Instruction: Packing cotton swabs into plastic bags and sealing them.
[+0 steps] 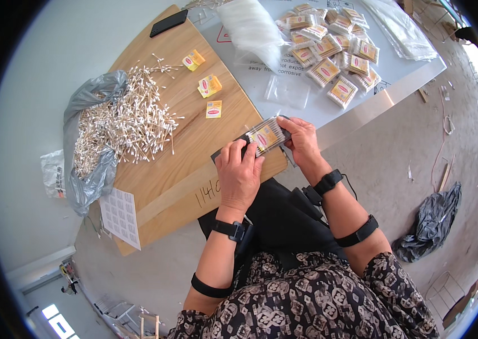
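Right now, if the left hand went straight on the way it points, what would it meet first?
Most likely the packet of cotton swabs; the left hand seems to touch it, though depth is unclear.

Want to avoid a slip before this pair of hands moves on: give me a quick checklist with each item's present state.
1. Both hands at the swab pack: ok; left hand over its near side, right hand at its right end.
2. Swab pack sealed: cannot tell; fingers cover part of it.
3. Loose swabs at hand: ok; heaped on the wooden table, spilling from the grey bag.
4. Yellow cards at hand: ok; in three spots on the wooden table.
5. Finished-looking packs apart from loose swabs: ok; piled on the grey table.
6. Floor free of litter: not ok; black plastic lies there.
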Demonstrator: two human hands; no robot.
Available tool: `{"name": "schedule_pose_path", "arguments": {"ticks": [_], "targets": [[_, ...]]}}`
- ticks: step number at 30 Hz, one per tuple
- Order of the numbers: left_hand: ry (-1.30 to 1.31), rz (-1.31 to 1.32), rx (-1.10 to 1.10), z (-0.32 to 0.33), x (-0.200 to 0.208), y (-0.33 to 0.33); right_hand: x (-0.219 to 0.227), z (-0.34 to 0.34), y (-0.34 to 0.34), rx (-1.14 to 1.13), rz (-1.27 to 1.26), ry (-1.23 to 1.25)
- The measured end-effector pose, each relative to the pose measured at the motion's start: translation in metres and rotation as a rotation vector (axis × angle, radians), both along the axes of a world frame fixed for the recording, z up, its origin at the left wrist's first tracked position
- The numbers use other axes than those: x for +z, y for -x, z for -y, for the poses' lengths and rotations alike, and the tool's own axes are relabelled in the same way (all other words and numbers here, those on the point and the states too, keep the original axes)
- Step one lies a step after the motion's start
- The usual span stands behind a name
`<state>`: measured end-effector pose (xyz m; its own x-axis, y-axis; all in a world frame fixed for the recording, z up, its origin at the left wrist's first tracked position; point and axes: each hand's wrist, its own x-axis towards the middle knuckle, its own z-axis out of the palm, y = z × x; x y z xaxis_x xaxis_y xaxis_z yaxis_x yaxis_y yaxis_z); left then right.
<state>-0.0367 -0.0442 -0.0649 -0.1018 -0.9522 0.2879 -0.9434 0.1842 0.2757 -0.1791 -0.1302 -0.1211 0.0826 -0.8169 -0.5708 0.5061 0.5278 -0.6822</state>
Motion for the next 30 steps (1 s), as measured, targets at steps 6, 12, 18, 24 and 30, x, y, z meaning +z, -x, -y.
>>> {"name": "schedule_pose_path", "arguments": {"ticks": [6,12,18,24,30], "targets": [[-0.03,0.107,0.004,-0.001,0.004,0.005,-0.004,0.001,0.001,0.005,-0.027,-0.002],[-0.08,0.1,0.05,-0.004,0.002,0.002,0.001,-0.001,-0.003,0.018,-0.061,0.025],[-0.033,0.0,0.137,-0.008,-0.001,-0.024,-0.012,0.001,0.017,0.009,-0.056,0.059],[0.047,0.033,0.458,-0.005,-0.017,-0.131,-0.007,-0.009,0.046,-0.15,-0.285,0.186],[-0.027,0.092,0.659,0.02,-0.001,-0.169,0.018,-0.025,0.035,-0.131,-0.475,0.462]]}}
